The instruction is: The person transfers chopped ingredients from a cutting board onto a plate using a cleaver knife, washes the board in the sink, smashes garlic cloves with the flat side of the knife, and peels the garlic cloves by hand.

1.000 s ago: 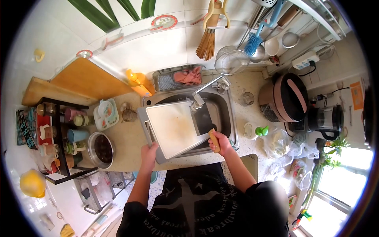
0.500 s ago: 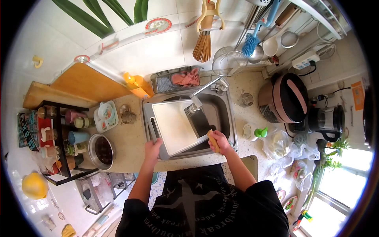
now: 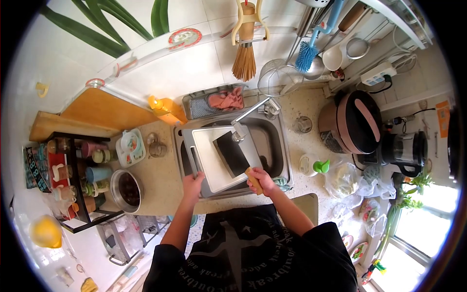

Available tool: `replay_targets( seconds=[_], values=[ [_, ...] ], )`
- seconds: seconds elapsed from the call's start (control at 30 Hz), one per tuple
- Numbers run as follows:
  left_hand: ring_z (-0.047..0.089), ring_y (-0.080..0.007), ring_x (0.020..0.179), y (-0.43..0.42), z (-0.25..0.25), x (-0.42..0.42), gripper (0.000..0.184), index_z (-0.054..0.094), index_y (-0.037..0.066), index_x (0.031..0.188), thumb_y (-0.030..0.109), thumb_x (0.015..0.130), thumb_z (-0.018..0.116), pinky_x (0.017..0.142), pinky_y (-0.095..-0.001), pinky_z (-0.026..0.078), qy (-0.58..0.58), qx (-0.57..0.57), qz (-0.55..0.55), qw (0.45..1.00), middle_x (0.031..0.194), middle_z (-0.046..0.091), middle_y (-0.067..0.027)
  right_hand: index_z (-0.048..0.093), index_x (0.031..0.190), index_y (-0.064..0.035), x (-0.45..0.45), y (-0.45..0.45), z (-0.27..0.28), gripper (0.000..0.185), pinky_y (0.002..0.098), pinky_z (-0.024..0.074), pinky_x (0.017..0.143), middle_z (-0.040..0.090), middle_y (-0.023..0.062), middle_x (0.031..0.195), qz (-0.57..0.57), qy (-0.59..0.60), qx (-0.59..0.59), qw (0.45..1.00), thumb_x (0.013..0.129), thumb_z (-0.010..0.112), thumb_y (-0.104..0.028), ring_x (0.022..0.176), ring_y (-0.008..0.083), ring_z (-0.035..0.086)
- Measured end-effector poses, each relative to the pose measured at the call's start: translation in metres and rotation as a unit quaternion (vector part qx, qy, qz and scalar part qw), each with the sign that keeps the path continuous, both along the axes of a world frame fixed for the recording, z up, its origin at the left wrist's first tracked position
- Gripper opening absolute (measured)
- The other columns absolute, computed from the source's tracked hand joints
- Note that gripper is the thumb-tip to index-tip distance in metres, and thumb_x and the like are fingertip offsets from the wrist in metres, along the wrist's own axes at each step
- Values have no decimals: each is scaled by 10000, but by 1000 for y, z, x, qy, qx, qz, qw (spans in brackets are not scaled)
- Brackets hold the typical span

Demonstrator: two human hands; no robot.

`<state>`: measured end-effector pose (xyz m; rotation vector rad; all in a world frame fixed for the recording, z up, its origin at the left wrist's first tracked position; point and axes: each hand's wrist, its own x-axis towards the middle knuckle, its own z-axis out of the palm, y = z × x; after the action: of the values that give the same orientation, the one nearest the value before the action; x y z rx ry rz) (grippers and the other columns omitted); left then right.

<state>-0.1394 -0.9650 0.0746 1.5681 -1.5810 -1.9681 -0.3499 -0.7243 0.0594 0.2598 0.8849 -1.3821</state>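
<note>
Head view, nearest first: at the bottom centre of the frame we see our black shirt (image 3: 233,253), and above it our two hands at the front of the sink (image 3: 271,141). Our right hand (image 3: 261,182), right of centre, is wrapped round the wooden handle of the cleaver (image 3: 234,155), its fingers curled and closed on it. From those fingers the dark blade lies up and to the left, its long axis running from lower right to upper left of the frame, so the right hand is the nearer one. Our left hand (image 3: 193,187), left of centre, grips the grey lower-left edge of the cutting board (image 3: 210,166), well apart from the blade. The white board lies slantwise over the left part of the sink, between our hands, with the blade across its right half; whether steel touches board, we cannot tell. Farther up, the spout of the faucet (image 3: 250,111) overlaps the blade's far end, and we cannot make out whether water runs. Beyond, at upper centre, a wire rack (image 3: 197,107) holds a pink cloth (image 3: 226,99), and farthest off a straw brush (image 3: 244,63) hangs against the wall
</note>
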Motion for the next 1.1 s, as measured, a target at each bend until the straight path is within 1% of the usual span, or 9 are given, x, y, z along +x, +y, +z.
replay_targets(
  seconds=[0.03,0.13,0.33,0.43,0.53,0.57,0.7,0.8,1.1],
  values=[
    [636,-127,767,-1,-2,0,144,712,5,945,144,910,702,695,-288,507,-10,7,-9,1000,877,695,-37,464,1053,-131,2,-3,0,236,312,382,443,551,114,751,5,2,-3,1000,1015,571,-338,502,195,487],
    [637,-129,769,-1,-3,0,138,711,7,942,141,910,701,694,-290,507,-5,14,-16,1000,878,693,-35,456,1050,-124,6,-9,-1,260,306,379,447,556,98,752,18,7,-11,1000,1010,578,-350,521,183,487],
    [637,-131,762,2,5,-3,122,706,14,927,134,907,700,688,-293,507,4,15,8,1000,868,689,-34,458,1042,-129,8,-2,-13,239,315,395,459,560,93,769,-11,-2,5,1000,1012,568,-340,524,181,486],
    [640,-133,744,3,18,-6,161,696,-4,926,156,917,706,667,-291,507,10,36,27,999,858,692,-46,460,1041,-130,3,7,-22,238,322,402,460,559,93,765,-29,4,46,999,1005,572,-337,518,183,488],
    [565,-98,682,6,33,-8,283,699,-64,940,219,937,696,599,-281,441,3,20,38,999,795,651,-25,464,1044,-132,-1,13,-31,244,333,408,462,558,92,761,-64,34,84,994,997,582,-340,513,186,492],
    [567,-99,683,6,32,-6,287,698,-66,941,221,938,694,602,-282,444,-3,16,38,999,796,654,-28,467,1049,-138,-1,15,-34,241,342,413,463,556,91,758,-73,48,107,990,988,579,-342,513,189,497],
    [586,-107,700,2,25,10,310,692,-81,955,229,941,691,618,-292,466,-5,3,41,999,809,670,-49,454,1055,-147,-8,22,-34,205,340,411,477,554,113,765,-112,11,96,989,1003,551,-320,539,214,498],
    [606,-121,724,3,26,15,324,689,-93,972,230,940,691,639,-302,484,9,3,56,998,834,686,-69,463,1037,-148,-11,21,-28,241,345,404,477,553,92,766,-89,15,90,992,973,556,-361,529,203,499],
    [633,-142,752,3,27,30,327,692,-103,991,218,932,701,668,-300,501,31,7,101,994,874,702,-88,474,1051,-94,-24,-10,-28,267,344,419,488,553,107,750,-87,47,51,994,1015,527,-353,563,218,523]
  ],
)
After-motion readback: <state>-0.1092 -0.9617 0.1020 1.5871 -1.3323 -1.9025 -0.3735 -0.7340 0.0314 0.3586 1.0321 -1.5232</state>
